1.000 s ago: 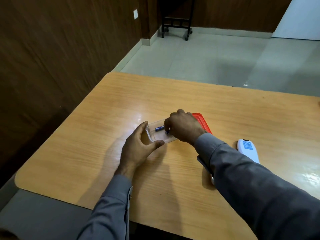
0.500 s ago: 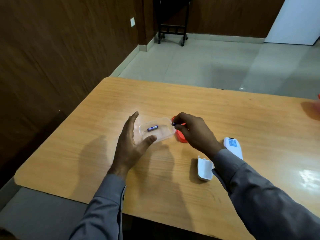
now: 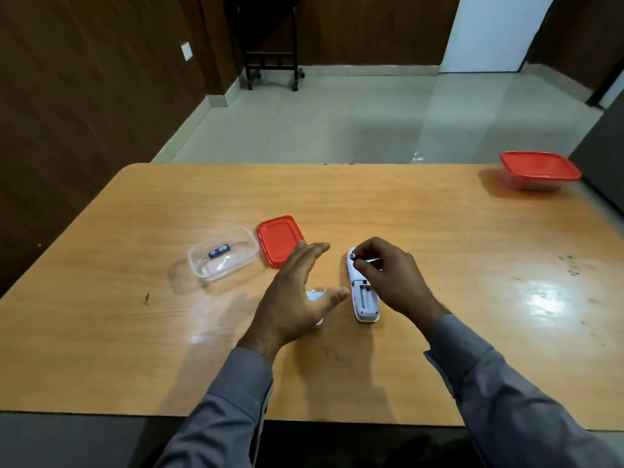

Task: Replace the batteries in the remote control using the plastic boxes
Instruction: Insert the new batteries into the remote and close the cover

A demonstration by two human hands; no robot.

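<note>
Pinched cylindrical battery [image 3: 353, 256], right hand [image 3: 391, 278]

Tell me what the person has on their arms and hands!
Both arms wear long grey sleeves of a plain shirt, loose and a bit wrinkled, ending in cuffs at the wrists. The left hand and the right hand are bare: no gloves show. No watch, ring or bracelet is visible from this view.
</note>
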